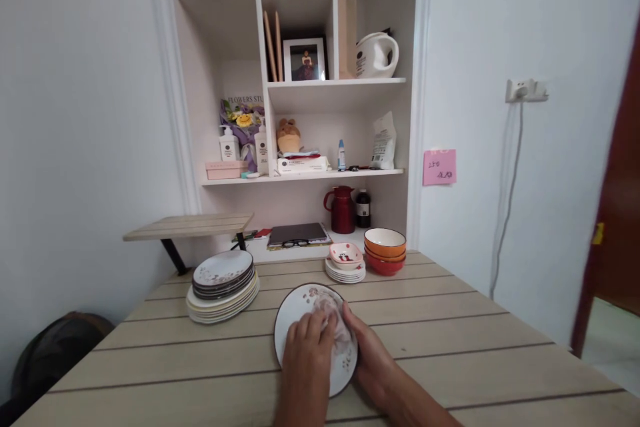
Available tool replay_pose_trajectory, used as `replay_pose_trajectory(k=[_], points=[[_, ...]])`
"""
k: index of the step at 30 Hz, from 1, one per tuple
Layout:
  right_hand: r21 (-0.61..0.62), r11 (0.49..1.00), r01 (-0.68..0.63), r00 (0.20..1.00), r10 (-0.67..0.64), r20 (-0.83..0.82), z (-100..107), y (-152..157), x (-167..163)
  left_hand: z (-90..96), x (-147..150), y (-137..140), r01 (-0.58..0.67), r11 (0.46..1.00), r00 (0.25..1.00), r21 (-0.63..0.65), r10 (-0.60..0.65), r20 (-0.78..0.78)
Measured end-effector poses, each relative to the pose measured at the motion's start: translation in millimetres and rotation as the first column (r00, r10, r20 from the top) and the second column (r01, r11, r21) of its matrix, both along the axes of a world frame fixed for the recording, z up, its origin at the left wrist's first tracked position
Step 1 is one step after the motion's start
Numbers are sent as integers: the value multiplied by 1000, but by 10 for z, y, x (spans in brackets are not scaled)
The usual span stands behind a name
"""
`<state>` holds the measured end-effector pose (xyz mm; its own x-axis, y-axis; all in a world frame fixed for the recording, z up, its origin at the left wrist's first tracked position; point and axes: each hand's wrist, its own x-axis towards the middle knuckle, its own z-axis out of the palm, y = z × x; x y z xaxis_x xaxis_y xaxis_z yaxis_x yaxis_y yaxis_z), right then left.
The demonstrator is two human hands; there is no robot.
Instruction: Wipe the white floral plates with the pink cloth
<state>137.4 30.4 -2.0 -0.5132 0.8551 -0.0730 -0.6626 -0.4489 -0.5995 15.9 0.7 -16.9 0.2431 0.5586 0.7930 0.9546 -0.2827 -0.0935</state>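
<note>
A white plate (295,307) with a dark rim and brown flower print is tilted up over the near part of the table. My right hand (369,353) grips its right edge, thumb on the upper face and the other fingers mostly hidden behind. Over the plate's face, my left hand (309,337) presses a crumpled pale cloth (331,310), fingers bent and close together around it. The cloth is thin and partly covers the print.
To the left stand stacked plates (223,267), dark-rimmed ones on cream ones. Farther back are small dishes (346,272) topped by a spotted bowl (345,253), and orange and red bowls (385,250). A raised wooden shelf (190,225) overhangs the table's (475,347) back left.
</note>
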Motion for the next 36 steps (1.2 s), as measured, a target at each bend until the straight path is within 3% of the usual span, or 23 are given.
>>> replay_pose_trajectory(k=[5,9,14,18,21,24,31,36], points=[[-44,995,-85,995,82,-60,-54,28,-46,79,-58,18,-150,988,986,-40,152,71],[-86,996,-26,996,19,-83,-87,115,23,47,-94,36,-193,976,978,-101,200,61],[-69,997,42,994,-49,-103,-71,181,114,-10,-67,25,-113,990,994,-84,112,-11],[-47,999,9,996,-14,-92,-47,161,126,-71,-13,40,41,999,996,-8,-42,-83],[-55,997,-46,996,42,-79,-30,104,87,-83,2,60,74,994,996,79,-69,-58],[-38,996,-79,995,77,-67,-12,34,19,-27,-10,55,30,992,1000,126,-31,5],[-50,996,-74,996,71,-46,-30,37,-15,145,-149,-4,-208,978,972,14,204,120],[-63,997,52,994,-58,-92,-44,123,85,120,-168,-10,-136,991,988,-14,136,69]])
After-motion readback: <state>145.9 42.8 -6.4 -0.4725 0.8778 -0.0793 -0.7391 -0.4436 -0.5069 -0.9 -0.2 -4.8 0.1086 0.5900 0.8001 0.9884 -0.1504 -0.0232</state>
